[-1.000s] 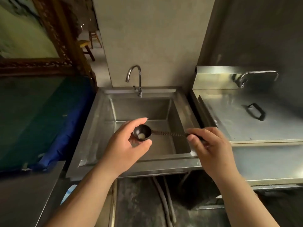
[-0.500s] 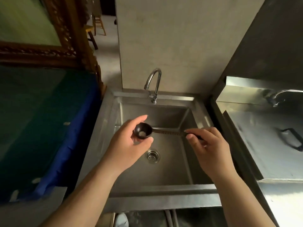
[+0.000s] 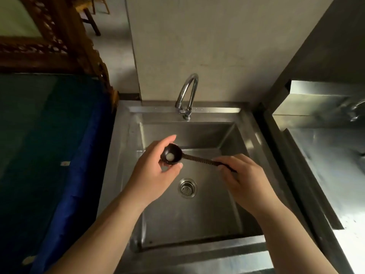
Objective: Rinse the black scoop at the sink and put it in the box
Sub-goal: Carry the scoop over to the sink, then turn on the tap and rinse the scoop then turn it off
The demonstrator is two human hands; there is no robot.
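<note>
Nearest the camera, two bare forearms reached in over the front rim of the steel sink [image 3: 197,256]. The right hand [image 3: 245,178] was curled around the far end of the handle of the black scoop [image 3: 177,155], thumb and fingers pinching it. The left hand [image 3: 156,173] cupped the scoop's bowl from below and from the left, fingers loosely bent around it with the thumb under its near edge. The scoop lay roughly level above the basin, bowl facing up, with a small pale lump inside. Below and between the hands, the round drain [image 3: 187,187] sat in the basin floor. Farther back, the curved chrome tap [image 3: 187,91] stood on the rear ledge; no water ran from it. To the right lay a steel desk [image 3: 335,165]; to the left, a dark blue cloth [image 3: 65,155].
</note>
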